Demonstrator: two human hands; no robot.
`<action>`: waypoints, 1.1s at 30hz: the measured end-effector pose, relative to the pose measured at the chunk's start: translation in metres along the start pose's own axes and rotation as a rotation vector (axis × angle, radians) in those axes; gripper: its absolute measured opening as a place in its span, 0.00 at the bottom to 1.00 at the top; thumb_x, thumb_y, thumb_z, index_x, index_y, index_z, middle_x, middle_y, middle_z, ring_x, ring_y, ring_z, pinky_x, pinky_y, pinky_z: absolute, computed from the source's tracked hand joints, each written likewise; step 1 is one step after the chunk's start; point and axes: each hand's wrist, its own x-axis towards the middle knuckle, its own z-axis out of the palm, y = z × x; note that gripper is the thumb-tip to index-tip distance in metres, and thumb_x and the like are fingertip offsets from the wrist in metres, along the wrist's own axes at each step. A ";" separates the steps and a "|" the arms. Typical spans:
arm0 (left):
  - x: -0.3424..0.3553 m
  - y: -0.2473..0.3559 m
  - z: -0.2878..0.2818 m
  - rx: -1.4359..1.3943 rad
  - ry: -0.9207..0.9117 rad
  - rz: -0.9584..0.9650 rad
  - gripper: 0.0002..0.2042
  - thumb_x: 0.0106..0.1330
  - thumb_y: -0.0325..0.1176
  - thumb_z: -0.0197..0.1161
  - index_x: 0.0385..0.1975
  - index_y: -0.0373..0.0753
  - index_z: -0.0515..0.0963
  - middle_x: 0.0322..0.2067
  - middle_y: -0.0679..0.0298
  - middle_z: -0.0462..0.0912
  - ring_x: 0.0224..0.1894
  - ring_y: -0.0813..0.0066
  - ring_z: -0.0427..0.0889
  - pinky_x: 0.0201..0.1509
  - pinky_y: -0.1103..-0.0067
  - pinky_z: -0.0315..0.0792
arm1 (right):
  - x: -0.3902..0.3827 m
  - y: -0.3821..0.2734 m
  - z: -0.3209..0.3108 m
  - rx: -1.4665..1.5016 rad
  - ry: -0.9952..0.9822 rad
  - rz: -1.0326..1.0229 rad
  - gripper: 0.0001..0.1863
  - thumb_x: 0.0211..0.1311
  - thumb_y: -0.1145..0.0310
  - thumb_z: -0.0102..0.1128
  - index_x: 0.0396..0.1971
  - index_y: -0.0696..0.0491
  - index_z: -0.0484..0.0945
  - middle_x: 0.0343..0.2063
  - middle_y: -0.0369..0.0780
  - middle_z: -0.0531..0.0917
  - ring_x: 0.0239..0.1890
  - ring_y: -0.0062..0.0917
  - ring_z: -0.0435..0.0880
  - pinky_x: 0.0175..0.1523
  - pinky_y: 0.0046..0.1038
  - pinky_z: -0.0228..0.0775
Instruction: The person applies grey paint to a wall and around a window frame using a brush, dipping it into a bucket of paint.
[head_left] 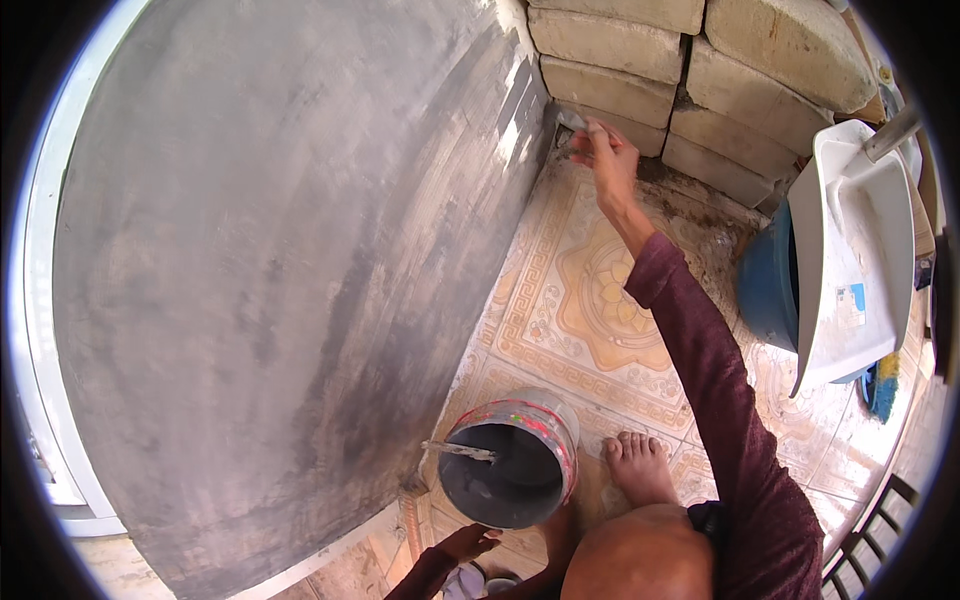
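My right hand (pixel 608 160) reaches far out to the corner where the grey wall meets the stacked blocks. Its fingers are closed on a small grey-white flat piece (pixel 571 120), whose exact kind I cannot make out. Streaky dark grey coating covers the wall (pixel 250 250), with pale patches near the corner. Close to me stands a round bucket (pixel 555 425) of dark grey liquid, a coated stick (pixel 460 450) leaning over its rim. My left hand (pixel 470 542) is low beside the bucket's near side, fingers loosely extended and holding nothing visible.
Pale blocks (pixel 610 45) are stacked at the back. On the right, a white dustpan (pixel 860 250) rests against a blue tub (pixel 768 285), with a blue-yellow brush (pixel 882 388) below. My bare foot (pixel 640 468) is on the patterned tile floor (pixel 590 290) near the bucket.
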 end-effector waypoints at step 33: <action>-0.002 -0.001 -0.005 0.055 0.012 0.032 0.22 0.68 0.43 0.60 0.55 0.34 0.75 0.52 0.54 0.81 0.48 0.65 0.83 0.53 0.73 0.75 | -0.049 -0.074 0.006 -0.076 -0.491 -0.184 0.17 0.70 0.62 0.56 0.51 0.56 0.80 0.36 0.38 0.83 0.36 0.21 0.83 0.41 0.25 0.78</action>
